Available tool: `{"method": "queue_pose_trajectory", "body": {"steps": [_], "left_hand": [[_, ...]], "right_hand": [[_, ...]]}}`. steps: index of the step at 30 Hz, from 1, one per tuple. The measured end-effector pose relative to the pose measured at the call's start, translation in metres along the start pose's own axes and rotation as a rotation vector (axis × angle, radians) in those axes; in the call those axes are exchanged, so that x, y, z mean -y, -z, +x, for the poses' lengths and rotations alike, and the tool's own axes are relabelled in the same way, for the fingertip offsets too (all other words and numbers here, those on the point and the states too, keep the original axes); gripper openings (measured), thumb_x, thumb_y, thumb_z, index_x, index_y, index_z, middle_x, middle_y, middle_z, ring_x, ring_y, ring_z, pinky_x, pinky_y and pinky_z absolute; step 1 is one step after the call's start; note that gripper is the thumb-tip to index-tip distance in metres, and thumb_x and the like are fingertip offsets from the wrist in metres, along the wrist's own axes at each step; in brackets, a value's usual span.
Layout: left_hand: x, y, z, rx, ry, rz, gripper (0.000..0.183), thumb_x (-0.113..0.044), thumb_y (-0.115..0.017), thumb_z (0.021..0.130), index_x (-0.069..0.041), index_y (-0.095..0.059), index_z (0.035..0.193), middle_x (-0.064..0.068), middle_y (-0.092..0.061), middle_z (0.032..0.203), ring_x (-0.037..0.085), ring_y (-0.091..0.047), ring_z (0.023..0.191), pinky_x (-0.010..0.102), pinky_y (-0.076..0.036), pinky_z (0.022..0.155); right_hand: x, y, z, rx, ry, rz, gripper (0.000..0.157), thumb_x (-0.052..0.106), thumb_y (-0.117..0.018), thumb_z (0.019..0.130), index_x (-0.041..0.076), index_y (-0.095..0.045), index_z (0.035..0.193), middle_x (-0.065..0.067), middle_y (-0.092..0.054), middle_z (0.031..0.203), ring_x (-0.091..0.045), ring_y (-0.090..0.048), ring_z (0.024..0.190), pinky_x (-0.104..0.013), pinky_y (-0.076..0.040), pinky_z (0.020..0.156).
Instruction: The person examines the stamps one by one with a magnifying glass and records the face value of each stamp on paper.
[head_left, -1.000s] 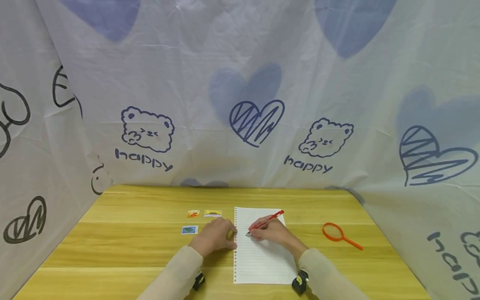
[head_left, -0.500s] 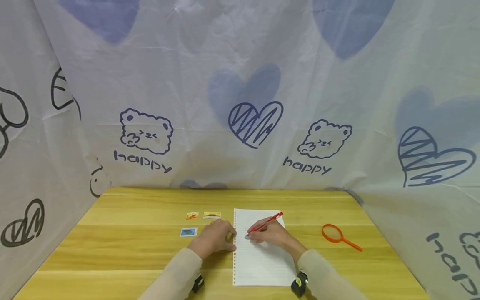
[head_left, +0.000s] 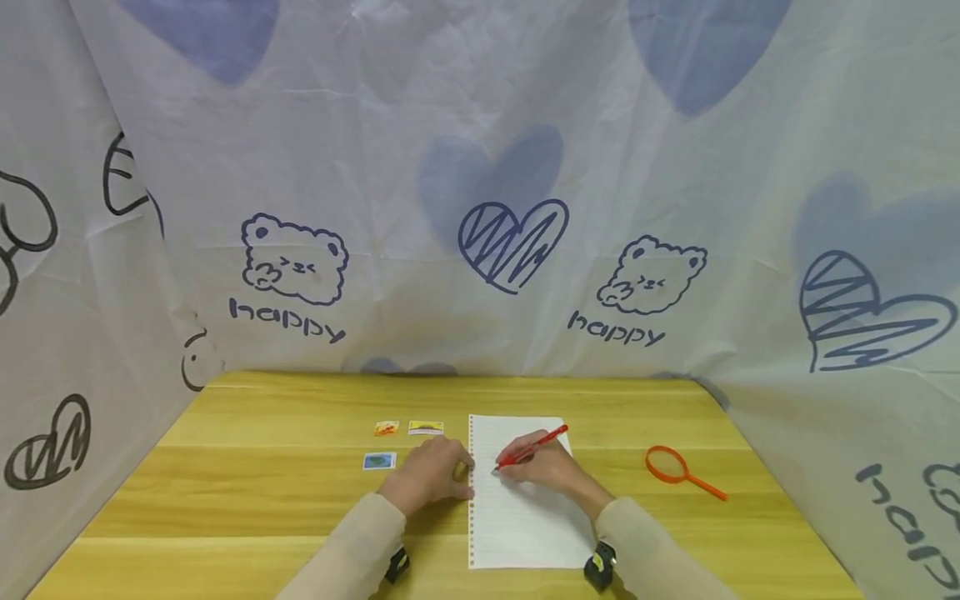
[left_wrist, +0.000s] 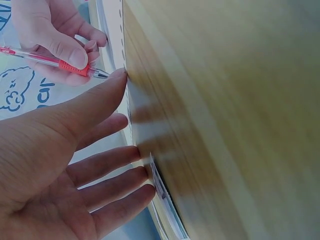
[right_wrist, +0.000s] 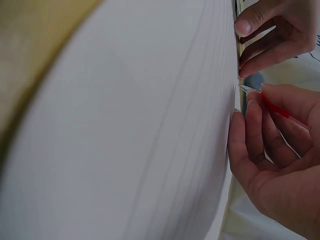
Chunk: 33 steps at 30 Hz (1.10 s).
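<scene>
A lined sheet of loose-leaf paper [head_left: 528, 533] lies on the table, its punched holes running down the left side. My right hand [head_left: 551, 468] rests on the sheet and pinches a red pen [head_left: 552, 434], tip down at the paper's upper left part. In the left wrist view the clear barrel and red rubber grip [left_wrist: 75, 67] of the pen show between thumb and fingers. My left hand [head_left: 426, 475] touches the sheet's left edge with thumb and fingertips, its fingers fairly straight and spread in the left wrist view. The right wrist view shows both hands close together by the pen tip [right_wrist: 245, 88].
Left of the sheet lie three small stamp-like pictures: an orange one [head_left: 387, 427], a yellow one [head_left: 426, 427] and a blue one [head_left: 379, 461]. An orange magnifying glass [head_left: 707, 487] lies to the right. A printed white cloth [head_left: 405, 317] hangs behind the wooden table [head_left: 225, 500].
The pen's upper end has dipped slightly and its tip has shifted a little on the sheet with the right hand. My left hand stays at the paper's edge.
</scene>
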<state>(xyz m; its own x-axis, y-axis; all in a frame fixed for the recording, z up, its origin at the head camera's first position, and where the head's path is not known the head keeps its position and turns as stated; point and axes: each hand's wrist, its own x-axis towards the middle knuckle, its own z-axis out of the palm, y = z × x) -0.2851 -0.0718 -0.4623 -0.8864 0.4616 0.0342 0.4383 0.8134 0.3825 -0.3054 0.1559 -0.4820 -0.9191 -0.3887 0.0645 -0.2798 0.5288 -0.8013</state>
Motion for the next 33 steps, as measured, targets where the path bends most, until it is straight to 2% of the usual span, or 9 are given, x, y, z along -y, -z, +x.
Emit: {"method": "queue_pose_trajectory", "body": {"steps": [19, 24, 28, 33], "left_hand": [[0.0013, -0.0005, 0.001, -0.004, 0.004, 0.013, 0.039, -0.028, -0.09, 0.08, -0.008, -0.079, 0.112, 0.007, -0.077, 0.119, 0.029, -0.068, 0.108, 0.048, -0.058, 0.092], [0.0003, -0.0006, 0.0011, 0.004, 0.009, 0.011, 0.039, -0.028, -0.089, 0.08, -0.008, -0.079, 0.112, 0.007, -0.077, 0.12, 0.03, -0.068, 0.11, 0.048, -0.058, 0.093], [-0.0003, 0.0, 0.0005, 0.011, 0.012, 0.009, 0.039, -0.027, -0.089, 0.081, -0.008, -0.079, 0.112, 0.008, -0.077, 0.12, 0.03, -0.068, 0.11, 0.048, -0.058, 0.094], [-0.0004, 0.0007, 0.0001, 0.013, 0.013, 0.014, 0.039, -0.027, -0.089, 0.081, -0.008, -0.079, 0.112, 0.007, -0.077, 0.12, 0.028, -0.069, 0.109, 0.047, -0.058, 0.093]], "right_hand": [[0.0033, -0.001, -0.0015, -0.01, -0.025, -0.019, 0.012, 0.011, -0.082, 0.084, 0.007, -0.08, 0.095, -0.006, -0.08, 0.089, -0.005, -0.063, 0.074, -0.021, -0.051, 0.065], [0.0058, -0.0018, -0.0026, -0.039, -0.066, 0.007, 0.011, 0.009, -0.082, 0.084, 0.006, -0.08, 0.095, -0.007, -0.079, 0.087, -0.006, -0.064, 0.069, -0.023, -0.053, 0.062], [0.0069, -0.0032, -0.0021, -0.037, -0.095, 0.014, 0.012, 0.011, -0.081, 0.086, 0.007, -0.079, 0.096, -0.005, -0.079, 0.087, -0.006, -0.065, 0.068, -0.022, -0.053, 0.061], [0.006, -0.0029, -0.0018, -0.032, -0.097, -0.031, 0.009, 0.014, -0.083, 0.084, 0.011, -0.08, 0.092, 0.0, -0.078, 0.083, -0.006, -0.063, 0.069, -0.023, -0.05, 0.062]]}}
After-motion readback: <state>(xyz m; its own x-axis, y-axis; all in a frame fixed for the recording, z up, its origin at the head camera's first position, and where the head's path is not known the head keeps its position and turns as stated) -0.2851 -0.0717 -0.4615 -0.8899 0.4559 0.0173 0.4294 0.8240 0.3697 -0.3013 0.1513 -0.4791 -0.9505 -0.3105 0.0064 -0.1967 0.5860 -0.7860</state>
